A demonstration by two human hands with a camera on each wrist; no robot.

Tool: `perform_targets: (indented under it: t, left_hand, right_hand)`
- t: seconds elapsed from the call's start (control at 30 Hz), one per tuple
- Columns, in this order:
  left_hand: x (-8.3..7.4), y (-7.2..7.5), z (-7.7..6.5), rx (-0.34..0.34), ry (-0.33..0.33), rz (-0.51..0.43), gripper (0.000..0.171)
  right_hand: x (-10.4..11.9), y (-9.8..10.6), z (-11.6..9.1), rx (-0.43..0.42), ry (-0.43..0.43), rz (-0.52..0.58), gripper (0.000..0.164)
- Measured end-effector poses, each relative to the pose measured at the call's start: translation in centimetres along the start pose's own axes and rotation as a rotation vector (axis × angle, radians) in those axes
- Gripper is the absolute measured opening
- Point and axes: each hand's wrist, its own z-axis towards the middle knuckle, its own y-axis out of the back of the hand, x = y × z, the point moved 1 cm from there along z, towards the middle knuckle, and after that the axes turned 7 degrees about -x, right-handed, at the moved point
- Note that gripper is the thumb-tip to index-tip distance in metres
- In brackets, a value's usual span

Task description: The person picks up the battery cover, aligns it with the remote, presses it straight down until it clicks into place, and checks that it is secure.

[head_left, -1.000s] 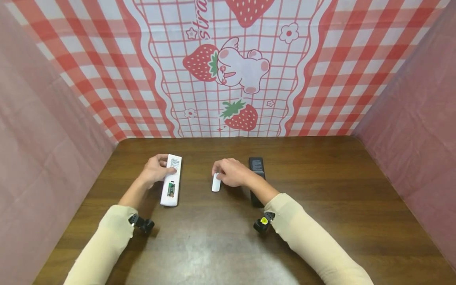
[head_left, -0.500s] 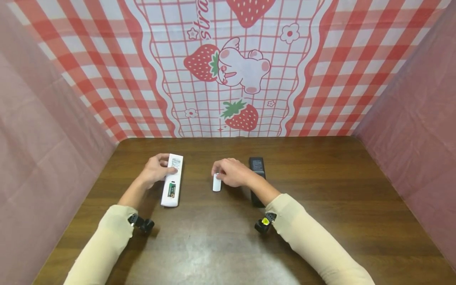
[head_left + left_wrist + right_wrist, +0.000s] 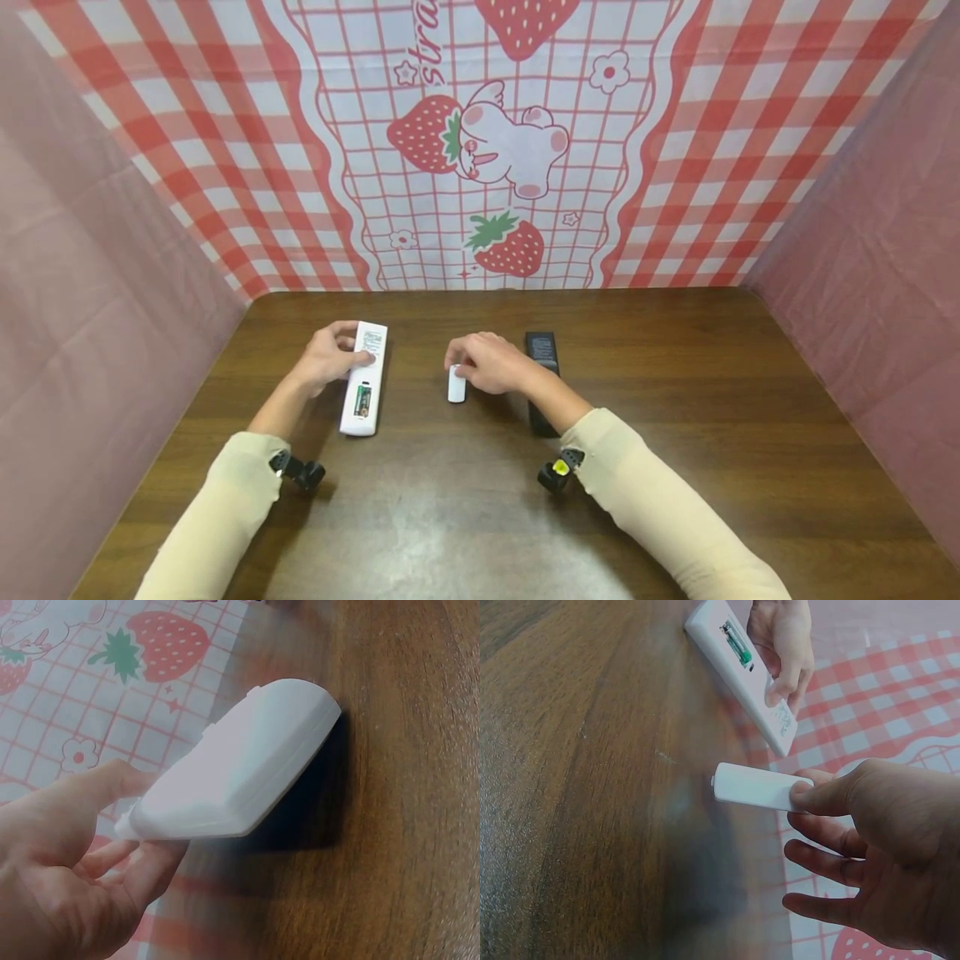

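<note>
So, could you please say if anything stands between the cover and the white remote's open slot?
Nothing visible does: only table shows between the cover in the right hand and the white remote. The left hand leaves the slot uncovered. The black remote lies on the cover's other side.

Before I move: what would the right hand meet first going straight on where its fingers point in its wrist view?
Probably the wooden tabletop, with the small white cover in the right hand leading. The white remote sits beside that line; depth is unclear.
</note>
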Motion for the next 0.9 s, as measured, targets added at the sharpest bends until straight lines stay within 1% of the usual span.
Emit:
perform_targets:
  t: [0.03,0.07,0.2,0.43,0.77,0.9]
  left_hand:
    - [-0.1,0.0,0.0,-0.001,0.0,0.0,0.078]
    - [-0.1,0.0,0.0,-0.002,-0.002,0.001,0.078]
    - [-0.4,0.1,0.0,-0.006,-0.005,-0.004,0.077]
    - [-0.8,0.1,-0.3,-0.012,-0.028,-0.018,0.08]
    - [-1.1,0.4,-0.3,-0.048,-0.066,-0.034,0.082]
    - [-1.4,0.4,-0.3,-0.057,-0.075,-0.05,0.082]
  right_hand:
    - [1.3,0.9,-0.5,0.007,-0.019,0.003,0.013]
    - [2.0,1.3,-0.7,0.015,-0.031,0.003,0.014]
    - [3.4,2.3,-1.4,0.02,-0.055,0.003,0.017]
    - [3.7,2.7,-1.7,0.007,-0.05,-0.004,0.017]
    - [3.7,3.1,-1.6,0.009,-0.06,0.022,0.017]
    - [3.8,3.4,-1.6,-0.006,-0.055,0.019,0.017]
